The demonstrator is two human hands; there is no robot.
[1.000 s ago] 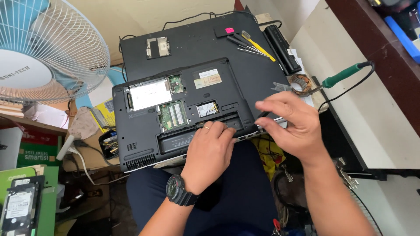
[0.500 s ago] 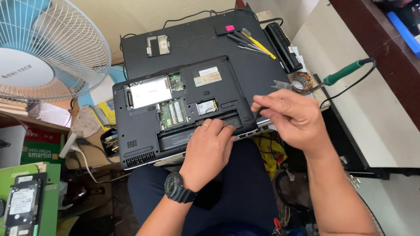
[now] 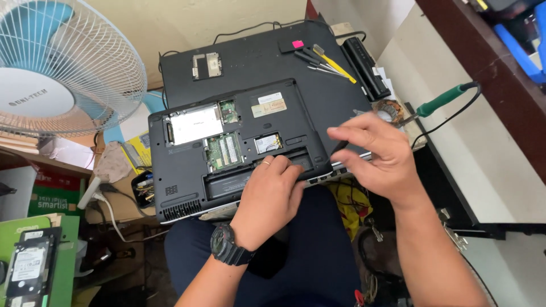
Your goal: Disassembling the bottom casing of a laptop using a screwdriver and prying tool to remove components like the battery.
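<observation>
On our lap, where the upturned black laptop rests with its covers off, we do best to keep the left hand pressed flat along the front edge while the right hand, fingers pinched on something small and dark, works squarely from just beside the corner.

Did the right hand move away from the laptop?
Yes. The right hand was pressed on the upside-down laptop's near right corner; now it is lifted just off that corner, fingers pinched together. The laptop itself stayed put.
</observation>
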